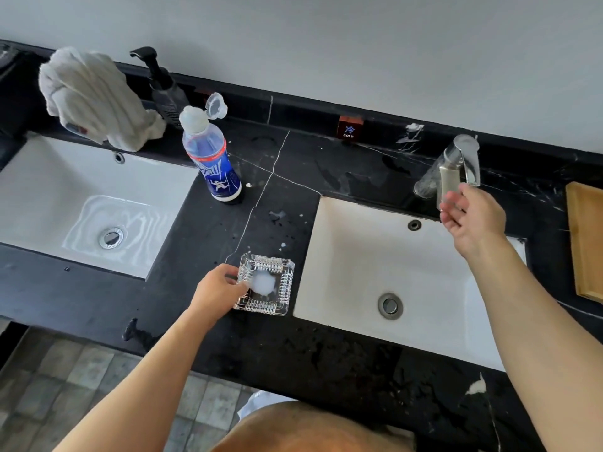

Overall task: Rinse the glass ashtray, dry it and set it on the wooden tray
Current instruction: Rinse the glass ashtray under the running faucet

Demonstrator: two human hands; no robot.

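A black, white-veined worktop (287, 177) runs along the wall, wet and spotted with white splashes, with two white basins sunk into it. Between the basins, near the front edge, sits a square glass ashtray (265, 285) with a white blob in its well. Behind it stands a blue-labelled bottle (210, 158) with its cap flipped open. At the back left lie a crumpled white towel (94, 96) and a dark pump dispenser (166, 89). A tap (453, 168) rises behind the right basin, and a wooden tray (585, 243) lies at the far right.
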